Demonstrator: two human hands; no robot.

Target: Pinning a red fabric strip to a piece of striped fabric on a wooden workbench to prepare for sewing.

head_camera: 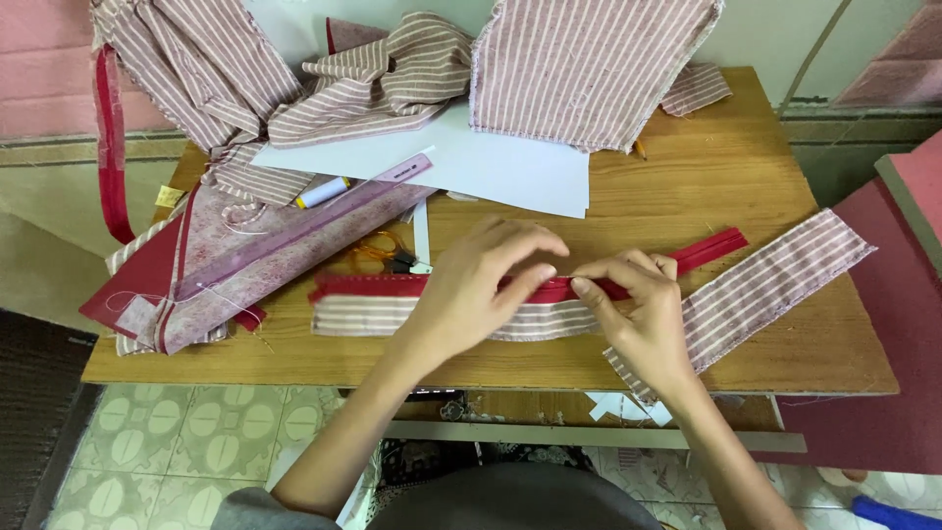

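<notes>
Red zipper [378, 285] lay along the top edge of a striped fabric strip [363, 316], centre of frame on the wooden table [706, 186]. Left hand [481, 285] and right hand [638, 309] both pinched zipper against strip. Scissors [378, 250] sat just above; clear ruler [324, 211] and white paper [510, 167] lay further up.

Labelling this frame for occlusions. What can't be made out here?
Head view only:
- Red zipper: its middle is covered by the left hand and right hand; the slider cannot be seen.
- Scissors: blades hidden under the clear ruler and floral fabric.
- Striped panel: top cut off by the frame edge.
- Paper scraps below the table: partly hidden by its edge.
- Blue object: cut off at the corner, unidentifiable.
</notes>
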